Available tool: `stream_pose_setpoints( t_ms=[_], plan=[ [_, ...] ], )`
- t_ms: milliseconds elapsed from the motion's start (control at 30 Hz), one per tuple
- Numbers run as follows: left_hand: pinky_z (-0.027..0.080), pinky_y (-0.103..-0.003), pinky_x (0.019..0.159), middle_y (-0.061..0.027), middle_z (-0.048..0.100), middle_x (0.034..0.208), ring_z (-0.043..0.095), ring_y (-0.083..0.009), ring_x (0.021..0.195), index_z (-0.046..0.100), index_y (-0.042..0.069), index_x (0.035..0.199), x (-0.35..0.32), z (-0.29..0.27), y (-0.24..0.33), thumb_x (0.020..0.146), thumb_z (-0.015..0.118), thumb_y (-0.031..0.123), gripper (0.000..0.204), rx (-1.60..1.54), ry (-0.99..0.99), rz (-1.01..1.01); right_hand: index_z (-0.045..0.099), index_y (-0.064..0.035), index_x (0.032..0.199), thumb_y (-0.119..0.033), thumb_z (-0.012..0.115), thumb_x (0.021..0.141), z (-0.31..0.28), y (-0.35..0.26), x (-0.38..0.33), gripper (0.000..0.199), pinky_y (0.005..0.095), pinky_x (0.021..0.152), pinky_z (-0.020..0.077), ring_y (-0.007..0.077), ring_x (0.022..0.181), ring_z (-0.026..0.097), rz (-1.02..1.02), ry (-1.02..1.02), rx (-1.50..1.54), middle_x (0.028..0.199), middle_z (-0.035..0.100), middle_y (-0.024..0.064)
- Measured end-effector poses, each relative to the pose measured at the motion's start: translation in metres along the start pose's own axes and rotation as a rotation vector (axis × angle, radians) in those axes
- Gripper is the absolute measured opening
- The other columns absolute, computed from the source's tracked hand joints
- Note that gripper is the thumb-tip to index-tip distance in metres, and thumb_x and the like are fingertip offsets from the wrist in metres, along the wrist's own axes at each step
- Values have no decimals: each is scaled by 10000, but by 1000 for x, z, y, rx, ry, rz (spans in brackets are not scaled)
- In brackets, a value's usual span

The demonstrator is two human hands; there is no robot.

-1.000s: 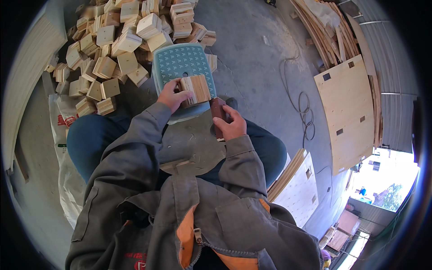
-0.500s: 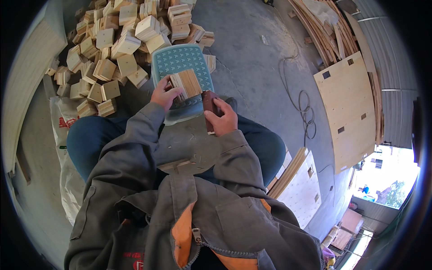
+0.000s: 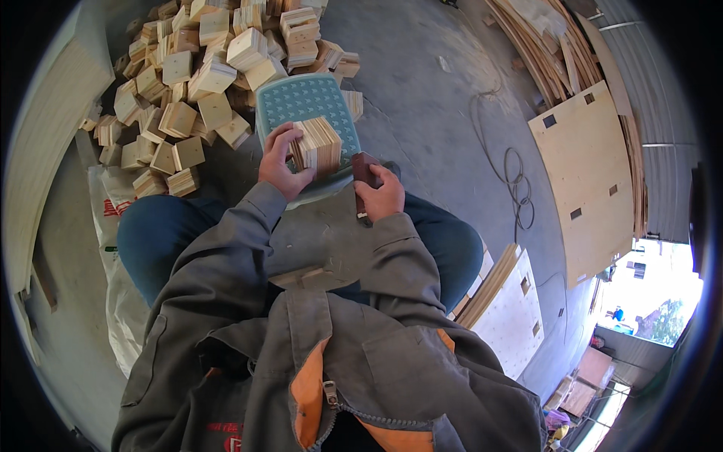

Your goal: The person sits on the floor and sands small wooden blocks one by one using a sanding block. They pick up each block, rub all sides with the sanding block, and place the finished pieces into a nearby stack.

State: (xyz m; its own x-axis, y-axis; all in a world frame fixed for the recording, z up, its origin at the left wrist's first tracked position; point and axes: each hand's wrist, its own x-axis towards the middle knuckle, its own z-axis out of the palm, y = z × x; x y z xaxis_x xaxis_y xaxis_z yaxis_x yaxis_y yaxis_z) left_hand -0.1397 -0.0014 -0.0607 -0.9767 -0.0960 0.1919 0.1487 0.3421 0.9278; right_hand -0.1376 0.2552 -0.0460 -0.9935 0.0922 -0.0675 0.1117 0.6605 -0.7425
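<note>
My left hand (image 3: 285,164) is closed on a stack of small square plywood pieces (image 3: 322,145), its fingers over the left side and its thumb along the near side. The layered edges of the pieces face up. Beneath the stack is a blue-green plastic stool (image 3: 297,99) with a bumpy top. In my right hand (image 3: 382,194) is a reddish-brown block (image 3: 364,169), gripped between thumb and fingers just right of the stool. A small gap separates the block from the stack.
A heap of similar plywood pieces (image 3: 215,71) lies beyond the stool to the left. On the right, large plywood sheets with square holes (image 3: 587,181) lean near a coiled cable (image 3: 516,181). More holed panels (image 3: 512,305) stand by my right knee.
The plywood stack has turned in my left hand and now sits lower over the stool. My right hand has drawn the block slightly right, away from the stack.
</note>
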Motion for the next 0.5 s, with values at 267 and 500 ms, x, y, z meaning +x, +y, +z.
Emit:
stream_pose_setpoints(
  t_ms=[267,500],
  plan=[
    [544,-447,1119,-173,382,1602,461,-353,1475,424,148,1567,-10,3,-3,704,872,7,983,84,-26,78,664,-44,1345,-210,868,794,-10,-23,-15,611,442,1123,491,376,1351,582,-213,157,81,1496,577,211],
    [513,-466,1136,-167,377,1631,415,-327,1520,138,136,1692,-14,8,-46,696,876,-12,1248,-142,-134,-27,667,-95,1350,-174,882,782,8,-50,-40,613,482,1102,483,406,1314,576,-460,94,-45,1501,578,188]
  ],
)
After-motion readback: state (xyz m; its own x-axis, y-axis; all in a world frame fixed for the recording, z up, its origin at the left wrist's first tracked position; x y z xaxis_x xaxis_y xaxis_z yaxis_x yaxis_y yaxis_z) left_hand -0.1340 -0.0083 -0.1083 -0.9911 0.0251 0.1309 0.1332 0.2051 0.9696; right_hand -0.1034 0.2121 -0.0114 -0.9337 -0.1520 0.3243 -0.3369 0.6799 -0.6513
